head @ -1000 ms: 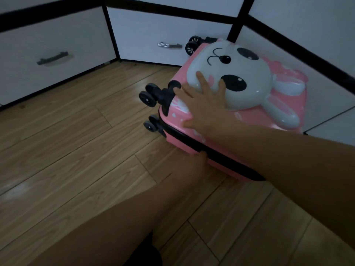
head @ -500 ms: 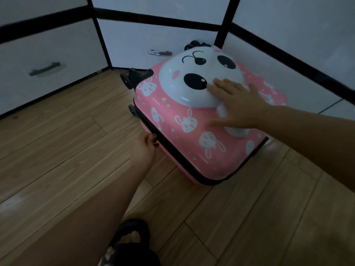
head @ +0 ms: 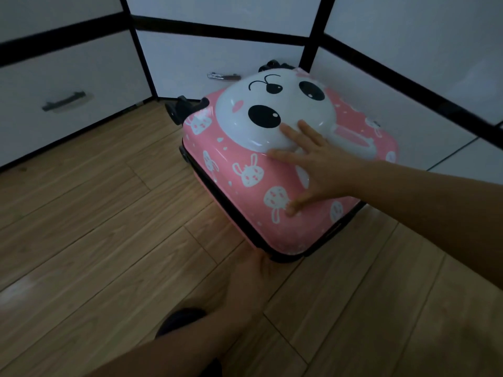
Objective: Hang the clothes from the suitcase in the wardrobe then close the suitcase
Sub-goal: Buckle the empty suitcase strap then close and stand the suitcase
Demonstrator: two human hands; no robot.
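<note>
Lying flat on the wooden floor [head: 109, 240], the pink suitcase [head: 245, 191] sits shut in the corner of the room, toward one o'clock of the view, its lid with the white raised bunny face [head: 275, 115] turned up. Black wheels [head: 177, 110] poke out at its eleven o'clock end, close to the white drawer fronts [head: 81, 77] with their dark handle [head: 64, 100] and a silver handle [head: 223, 76] farther back.

The right hand [head: 321, 164] comes in from three o'clock and rests flat on the lid — fingers straight and spread, gripping nothing. Its fingertips [head: 285, 130] lie on the lower edge of the bunny face just under the black nose, while the thumb presses the pink shell beside a small printed rabbit.

The left hand [head: 253, 278] reaches up from six o'clock to the suitcase's nearest corner, where the black zipper band runs round. Its fingers are tucked against and under that corner — whether they pinch anything there cannot be told.

A dark shoe [head: 179, 319] shows at six o'clock, beside the left forearm.
</note>
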